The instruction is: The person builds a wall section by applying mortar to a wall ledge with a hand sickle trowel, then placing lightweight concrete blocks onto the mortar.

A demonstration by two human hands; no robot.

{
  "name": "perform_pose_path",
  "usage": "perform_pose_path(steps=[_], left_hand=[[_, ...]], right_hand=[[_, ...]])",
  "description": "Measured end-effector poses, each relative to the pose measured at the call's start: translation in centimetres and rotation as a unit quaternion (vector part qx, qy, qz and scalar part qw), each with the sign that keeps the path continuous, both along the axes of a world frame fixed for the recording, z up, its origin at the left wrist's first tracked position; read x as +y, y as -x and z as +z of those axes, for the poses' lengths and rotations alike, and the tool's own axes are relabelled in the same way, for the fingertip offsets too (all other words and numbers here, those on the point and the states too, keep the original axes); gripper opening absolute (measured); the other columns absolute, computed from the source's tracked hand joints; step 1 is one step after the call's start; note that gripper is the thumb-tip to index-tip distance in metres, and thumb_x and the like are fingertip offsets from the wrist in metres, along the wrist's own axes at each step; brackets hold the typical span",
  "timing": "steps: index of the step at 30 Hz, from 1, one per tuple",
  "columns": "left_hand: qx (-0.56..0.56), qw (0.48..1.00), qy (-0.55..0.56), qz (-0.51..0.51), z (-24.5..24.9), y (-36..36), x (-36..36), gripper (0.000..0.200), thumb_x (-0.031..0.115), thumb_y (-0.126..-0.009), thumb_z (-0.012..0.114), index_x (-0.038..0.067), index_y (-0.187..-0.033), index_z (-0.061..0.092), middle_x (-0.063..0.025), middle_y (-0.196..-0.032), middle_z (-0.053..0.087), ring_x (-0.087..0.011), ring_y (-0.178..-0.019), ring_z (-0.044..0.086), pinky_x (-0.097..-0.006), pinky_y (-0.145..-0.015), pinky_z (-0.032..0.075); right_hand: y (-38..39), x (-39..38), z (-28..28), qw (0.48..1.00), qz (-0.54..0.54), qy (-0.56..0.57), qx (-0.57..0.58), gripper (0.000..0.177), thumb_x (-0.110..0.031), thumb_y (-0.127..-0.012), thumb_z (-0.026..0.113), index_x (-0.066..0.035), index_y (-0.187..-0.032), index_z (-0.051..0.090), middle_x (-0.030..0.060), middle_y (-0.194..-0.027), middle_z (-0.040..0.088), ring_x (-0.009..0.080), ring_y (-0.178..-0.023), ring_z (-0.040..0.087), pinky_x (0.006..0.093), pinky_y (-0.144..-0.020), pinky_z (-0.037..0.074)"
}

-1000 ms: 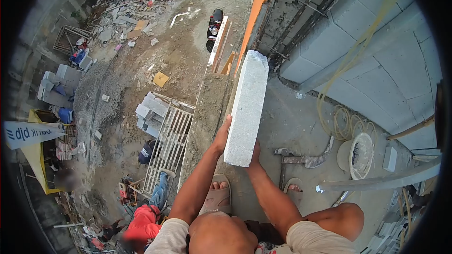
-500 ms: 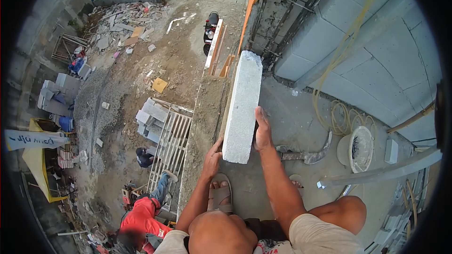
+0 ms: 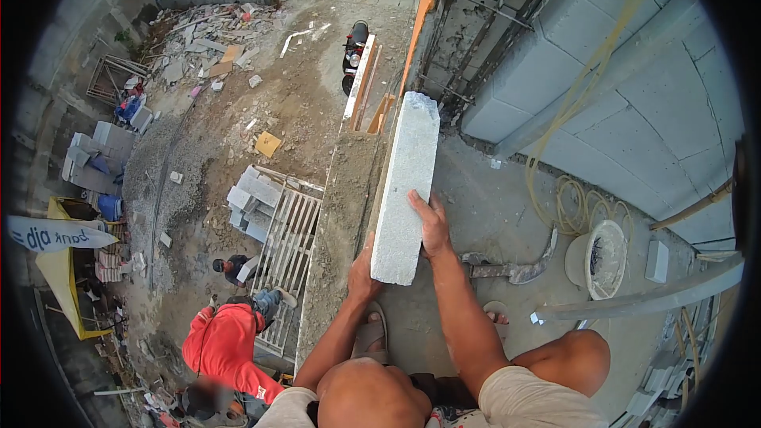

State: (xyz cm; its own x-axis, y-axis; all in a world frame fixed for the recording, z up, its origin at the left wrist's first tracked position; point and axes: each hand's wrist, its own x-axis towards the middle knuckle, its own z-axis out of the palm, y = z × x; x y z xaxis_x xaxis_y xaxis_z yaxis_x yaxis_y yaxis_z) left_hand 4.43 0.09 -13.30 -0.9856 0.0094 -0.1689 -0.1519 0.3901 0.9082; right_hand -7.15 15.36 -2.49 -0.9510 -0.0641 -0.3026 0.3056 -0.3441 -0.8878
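Your right hand point(image 3: 432, 226) is no longer under the near end of the block point(image 3: 404, 182); it now lies higher up, fingers across the top face. Your left hand point(image 3: 362, 265) has dropped from the block's side to its near left corner. The block sits lower beside the mortared ledge point(image 3: 345, 182). Below, the person in red point(image 3: 226, 345) stands further into view.

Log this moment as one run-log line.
left hand: grips concrete block, near end | right hand: pressed on its right side | block: lengthwise beside mortar-topped wall | nearby: bucket
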Motion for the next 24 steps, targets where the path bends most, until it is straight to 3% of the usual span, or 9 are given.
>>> perform_pose_path(steps=[4, 6, 12, 13, 15, 24], left_hand=[[0.01, 1.0, 0.006, 0.005, -0.7, -0.3, 0.0, 0.067, 0.022, -0.09, 0.063, 0.002, -0.148, 0.037, -0.024, -0.131, 0.059, -0.0381, -0.118, 0.06, -0.0425, -0.093, 0.05], [0.029, 0.999, 0.021, -0.001, -1.3, -0.4, -0.1, 0.066, 0.021, -0.09, 0.062, 0.002, -0.148, 0.037, -0.0229, -0.125, 0.062, -0.0394, -0.113, 0.062, -0.0441, -0.09, 0.051], [0.09, 0.994, 0.063, 0.013, -1.7, -0.2, 0.0, 0.063, 0.017, -0.088, 0.06, 0.003, -0.146, 0.041, -0.0204, -0.109, 0.067, -0.041, -0.097, 0.065, -0.0472, -0.079, 0.05], [0.095, 0.993, 0.064, 0.0, -1.7, 0.0, 0.0, 0.063, 0.017, -0.088, 0.06, 0.003, -0.146, 0.041, -0.0204, -0.109, 0.067, -0.041, -0.097, 0.065, -0.0472, -0.079, 0.05], [0.061, 0.996, 0.06, 0.004, -1.6, 0.0, -0.2, 0.059, 0.017, -0.089, 0.058, 0.004, -0.145, 0.043, -0.0204, -0.107, 0.068, -0.0402, -0.096, 0.065, -0.0472, -0.078, 0.05], [0.04, 0.992, 0.12, 0.008, 0.6, 0.8, 0.1, 0.059, 0.022, -0.086, 0.062, 0.008, -0.142, 0.048, -0.0202, -0.101, 0.069, -0.0405, -0.09, 0.067, -0.0481, -0.073, 0.051]], right_hand=[[0.1, -0.1, 0.8, 1.0, 0.012, -0.006, -0.001, 0.069, -0.034, -0.092, 0.063, 0.003, -0.145, 0.039, 0.0148, -0.135, 0.051, 0.0238, -0.123, 0.048, 0.0349, -0.107, 0.035], [0.1, -0.4, 0.9, 0.999, -0.022, -0.024, 0.022, 0.052, -0.037, -0.093, 0.062, 0.001, -0.127, 0.054, 0.0099, -0.112, 0.06, 0.0183, -0.102, 0.055, 0.032, -0.09, 0.042], [0.0, -0.3, 0.8, 0.999, -0.027, -0.008, 0.022, 0.05, -0.035, -0.094, 0.062, 0.002, -0.127, 0.054, 0.0097, -0.111, 0.06, 0.0182, -0.1, 0.056, 0.0315, -0.089, 0.043], [0.1, -0.1, 0.6, 0.999, -0.04, -0.006, 0.026, 0.05, -0.035, -0.094, 0.062, 0.002, -0.127, 0.054, 0.0097, -0.111, 0.06, 0.0182, -0.1, 0.056, 0.0315, -0.089, 0.043], [0.3, 0.1, 0.3, 1.0, -0.005, -0.01, 0.021, 0.063, -0.032, -0.093, 0.062, 0.002, -0.143, 0.042, 0.0131, -0.132, 0.053, 0.0214, -0.121, 0.05, 0.0336, -0.104, 0.037], [0.6, 0.1, 0.3, 0.999, -0.009, 0.03, 0.01, 0.06, -0.028, -0.093, 0.062, 0.002, -0.142, 0.043, 0.0116, -0.131, 0.054, 0.0206, -0.119, 0.05, 0.033, -0.104, 0.036]])
